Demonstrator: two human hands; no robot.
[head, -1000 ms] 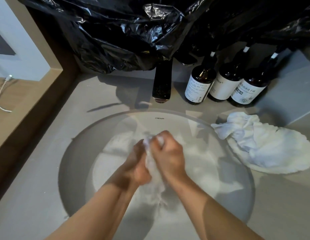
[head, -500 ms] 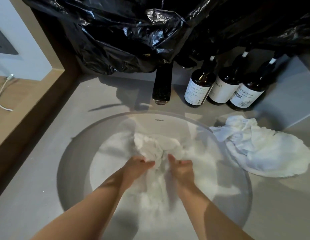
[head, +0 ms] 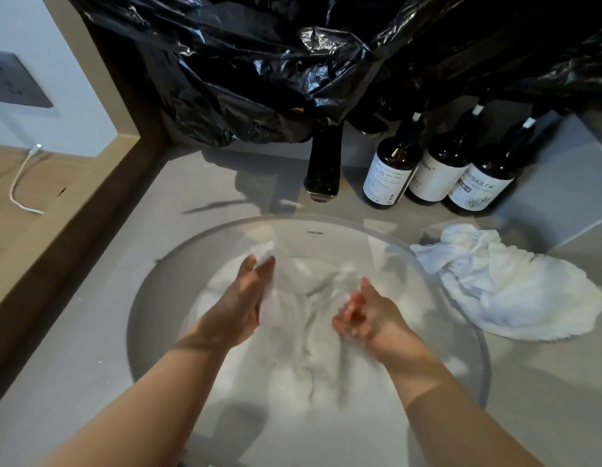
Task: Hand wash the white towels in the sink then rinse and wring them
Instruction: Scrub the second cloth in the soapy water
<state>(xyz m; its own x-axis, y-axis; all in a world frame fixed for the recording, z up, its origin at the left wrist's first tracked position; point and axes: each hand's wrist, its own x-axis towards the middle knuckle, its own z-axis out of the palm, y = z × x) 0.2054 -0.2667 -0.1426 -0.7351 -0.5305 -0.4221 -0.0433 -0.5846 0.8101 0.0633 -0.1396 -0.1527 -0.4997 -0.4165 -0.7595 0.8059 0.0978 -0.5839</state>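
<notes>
Bathroom: round sink [head: 178, 264], faucet [head: 323, 166], toiletry bottles [head: 390, 173].

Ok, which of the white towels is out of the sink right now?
The crumpled towel on the counter, right of the sink near the brown bottles. The other towel lies in the sink, a corner held by the left hand.

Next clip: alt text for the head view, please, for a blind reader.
A person's left hand pinches a corner of a white towel in a round sink, while the right hand curls its fingers against the cloth, grip blurred. A second towel lies on the counter at right; three dark bottles, a black faucet and black plastic stand behind.
</notes>
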